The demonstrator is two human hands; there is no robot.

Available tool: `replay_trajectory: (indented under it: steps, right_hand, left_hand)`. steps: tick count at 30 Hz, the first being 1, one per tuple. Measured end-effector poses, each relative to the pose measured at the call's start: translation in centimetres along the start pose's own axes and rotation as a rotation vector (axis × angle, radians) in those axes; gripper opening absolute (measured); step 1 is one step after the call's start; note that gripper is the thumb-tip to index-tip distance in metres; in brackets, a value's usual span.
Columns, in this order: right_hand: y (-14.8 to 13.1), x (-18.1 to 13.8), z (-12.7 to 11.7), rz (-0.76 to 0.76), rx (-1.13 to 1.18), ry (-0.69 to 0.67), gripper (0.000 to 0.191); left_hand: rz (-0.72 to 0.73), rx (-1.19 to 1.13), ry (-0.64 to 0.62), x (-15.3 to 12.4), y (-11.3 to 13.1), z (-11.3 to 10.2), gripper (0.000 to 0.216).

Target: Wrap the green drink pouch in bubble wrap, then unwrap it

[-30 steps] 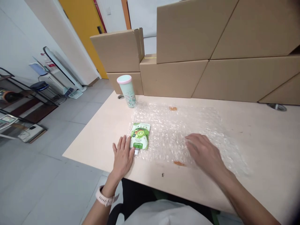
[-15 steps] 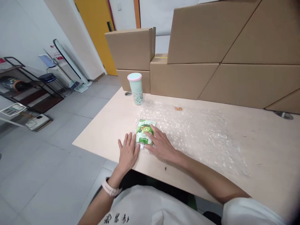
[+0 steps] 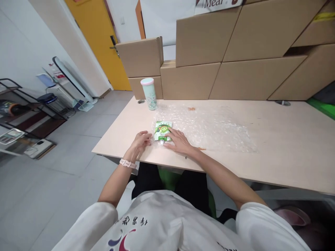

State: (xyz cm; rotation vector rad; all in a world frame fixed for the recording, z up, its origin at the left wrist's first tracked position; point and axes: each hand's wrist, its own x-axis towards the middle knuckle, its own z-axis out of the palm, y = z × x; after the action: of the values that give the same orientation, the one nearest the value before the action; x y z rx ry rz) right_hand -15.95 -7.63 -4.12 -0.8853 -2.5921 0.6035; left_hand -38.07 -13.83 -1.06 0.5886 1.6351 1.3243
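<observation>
A green and white spout pouch (image 3: pixel 161 131) with kiwi pictures lies flat on the left end of a sheet of bubble wrap (image 3: pixel 214 129). Its white cap points toward me. My right hand (image 3: pixel 179 142) rests over the pouch's right side, fingers spread and touching it. At the wrap's left edge, my left hand (image 3: pixel 141 141) has its fingers curled in, closed on the film just beside the pouch. The fingertips are partly hidden. A pale wristband sits on my left wrist.
A mint tumbler (image 3: pixel 149 94) with a pink rim stands behind the wrap's left corner. Stacked cardboard boxes (image 3: pixel 191 82) line the back of the wooden table (image 3: pixel 282 139). The table's left edge drops to a tiled floor.
My left hand has gone from lying flat with spread fingers to curled at the wrap's edge. The right hand stays on the pouch. The view has shifted and widened.
</observation>
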Motion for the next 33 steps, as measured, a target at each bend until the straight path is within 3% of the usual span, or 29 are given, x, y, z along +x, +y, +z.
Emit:
replay_trajectory:
  steps: [6,14,18,21,24,28,33]
  right_hand:
    - [-1.4,0.6,0.0,0.080,-0.044,-0.010,0.068]
    - [-1.4,0.1,0.3,0.057,-0.067,0.021,0.059]
    - [-1.2,-0.7,-0.5,0.107,0.172,0.094,0.058]
    - [-0.5,-1.5,-1.4,0.137,0.487,0.193,0.051]
    - [1.3,-2.4,-2.0,0.230,0.701,0.284,0.040]
    - [4.6,-3.7,-2.6,0.551,0.702,0.361,0.026]
    - [7.2,-4.3,-3.2,0.728,0.619,0.525,0.040]
  left_hand:
    - [0.037,-0.111,-0.112,0.6,-0.2,-0.1,0.047]
    - [0.068,-0.220,-0.225,-0.2,0.6,0.9,0.064]
    - [0.254,-0.198,-0.330,-0.9,2.1,4.4,0.078]
    - [0.370,-0.116,-0.449,-1.4,2.7,8.4,0.080]
    - [0.429,0.045,-0.528,-1.5,1.8,12.8,0.074]
    - [0.563,0.472,-0.506,-1.0,-0.9,17.0,0.064]
    - [0.575,0.712,-0.564,-1.4,-2.5,18.0,0.052]
